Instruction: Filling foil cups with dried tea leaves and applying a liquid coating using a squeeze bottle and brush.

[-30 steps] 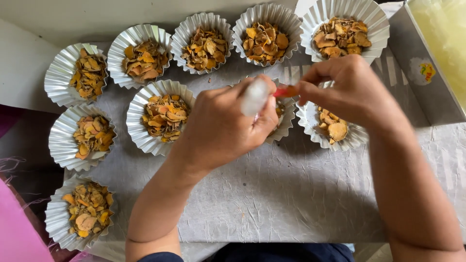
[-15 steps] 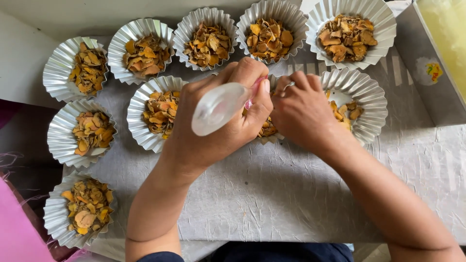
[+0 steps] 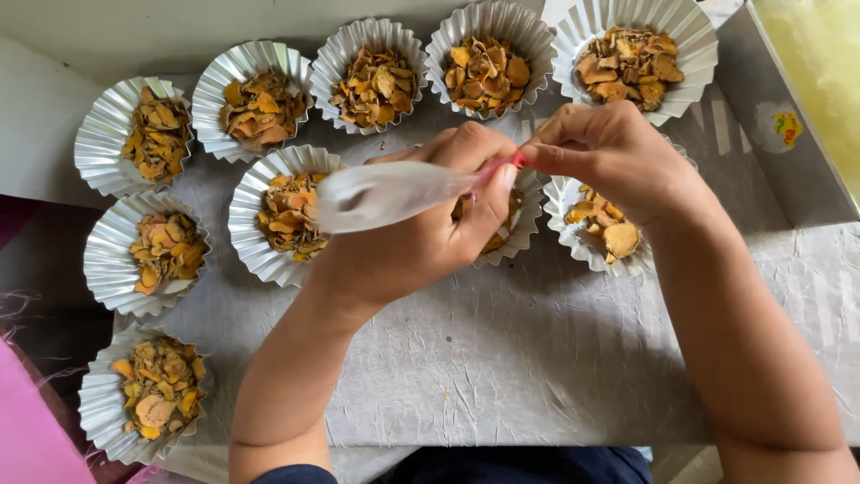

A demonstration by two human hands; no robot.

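over the cups, hands (image 3: pixel 502 193) now pinching pouch (image 3: pixel 385 193) tip, pouch swung flatter

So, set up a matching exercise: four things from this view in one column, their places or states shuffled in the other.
1. left hand
2. right hand
3. grey textured sheet
4. pink thing

a. lies under the foil cups
b. grips a small clear bag
c. at the lower left corner
d. pinches the red tie at the bag's end

Pairs: 1-b, 2-d, 3-a, 4-c
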